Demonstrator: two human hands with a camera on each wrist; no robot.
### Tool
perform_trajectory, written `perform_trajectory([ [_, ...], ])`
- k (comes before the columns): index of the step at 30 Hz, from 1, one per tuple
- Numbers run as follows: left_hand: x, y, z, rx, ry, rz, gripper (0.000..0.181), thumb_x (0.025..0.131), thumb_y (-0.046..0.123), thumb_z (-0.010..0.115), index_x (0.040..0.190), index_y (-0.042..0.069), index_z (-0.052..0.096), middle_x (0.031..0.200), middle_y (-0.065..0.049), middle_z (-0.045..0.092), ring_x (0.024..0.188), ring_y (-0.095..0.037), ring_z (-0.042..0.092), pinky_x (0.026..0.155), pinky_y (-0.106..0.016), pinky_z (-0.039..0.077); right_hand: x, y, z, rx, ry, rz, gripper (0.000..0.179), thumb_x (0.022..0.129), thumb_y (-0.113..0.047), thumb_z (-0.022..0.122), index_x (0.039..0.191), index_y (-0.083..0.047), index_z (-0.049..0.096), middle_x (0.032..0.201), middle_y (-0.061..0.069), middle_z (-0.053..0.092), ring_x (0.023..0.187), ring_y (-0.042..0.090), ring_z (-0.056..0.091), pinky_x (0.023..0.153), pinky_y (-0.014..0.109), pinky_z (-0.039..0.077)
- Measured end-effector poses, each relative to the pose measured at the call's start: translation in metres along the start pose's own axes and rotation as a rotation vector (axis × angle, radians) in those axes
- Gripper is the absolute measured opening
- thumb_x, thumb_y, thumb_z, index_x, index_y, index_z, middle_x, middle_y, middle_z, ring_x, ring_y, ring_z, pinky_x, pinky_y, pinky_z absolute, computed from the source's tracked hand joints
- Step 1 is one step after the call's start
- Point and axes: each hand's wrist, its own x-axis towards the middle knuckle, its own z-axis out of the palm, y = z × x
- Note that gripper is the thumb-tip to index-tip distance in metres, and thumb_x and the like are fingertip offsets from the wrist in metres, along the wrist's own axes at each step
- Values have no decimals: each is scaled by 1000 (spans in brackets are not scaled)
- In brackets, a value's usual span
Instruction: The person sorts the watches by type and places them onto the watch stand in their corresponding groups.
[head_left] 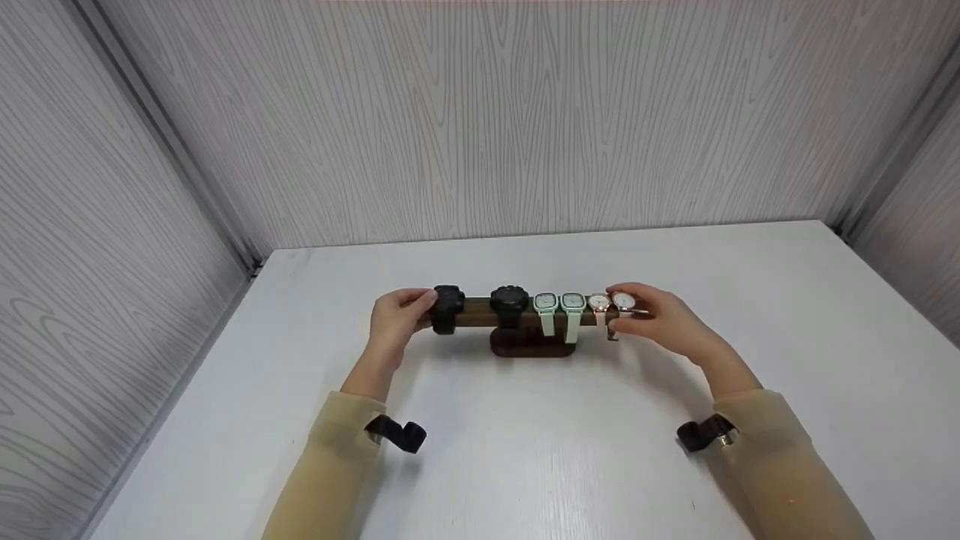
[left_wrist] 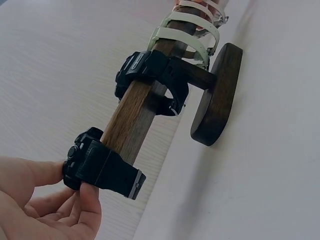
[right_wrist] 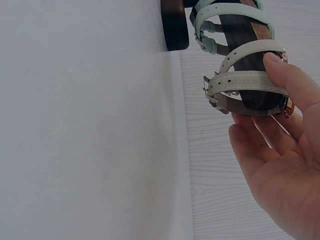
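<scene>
A wooden watch stand point(head_left: 477, 310) holds several watches along its bar. My left hand point(head_left: 397, 319) pinches the outermost black watch point(left_wrist: 95, 162) at the bar's left end, thumb on its case and fingers by its strap. Further in sits a second black watch point(head_left: 509, 300). Two mint-green watches, one left point(head_left: 546, 303) and one right point(head_left: 573, 303), hang over the middle. At the right end are two white-strapped watches with rose-gold cases, an inner one point(head_left: 599, 303) and an outer one point(head_left: 623, 301). My right hand point(head_left: 667, 324) holds the outer one, thumb on its strap point(right_wrist: 245, 81) and fingers below.
The stand's dark oval base point(head_left: 525, 346) rests on the white table point(head_left: 510, 435). A wood-grain panel point(head_left: 480, 120) rises behind the table, with further panels at left point(head_left: 90, 247) and right point(head_left: 930, 172). Dark wrist cameras stick out from both sleeves.
</scene>
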Motion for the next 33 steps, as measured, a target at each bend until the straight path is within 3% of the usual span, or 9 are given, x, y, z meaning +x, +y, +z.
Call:
perform_trajectory([
  [9,1,-2,3,55,-22,19,27,93,10,64,112,-9,65,104,-18,65,74,-14,64,75,-25,55,0,-1,0,4,3,6,62,86,-27,73,140,-12,47,133,12,51,126,29,47,96,42,45],
  [15,1,-4,5,170,0,105,25,90,16,68,107,-2,70,99,-13,68,79,-15,64,74,-24,54,0,0,0,1,6,-4,63,86,-27,73,141,-12,46,134,12,51,127,30,46,96,42,45],
  [20,0,-3,7,190,8,165,21,88,13,71,104,0,72,97,-12,69,80,-17,64,73,-25,54,-1,0,0,13,-7,-7,64,87,-26,72,142,-10,44,134,13,50,127,30,46,97,43,44],
  [28,0,-1,14,209,8,160,21,88,13,71,105,0,72,97,-12,69,80,-15,65,72,-23,55,1,1,0,10,-4,-13,62,89,-18,70,143,-6,43,135,17,49,127,34,44,99,47,42],
  [33,1,-1,17,200,21,167,20,87,12,72,103,0,73,96,-12,69,79,-15,65,71,-23,55,1,1,0,8,1,-15,63,87,-24,72,142,-9,45,133,14,51,126,30,46,97,42,44],
])
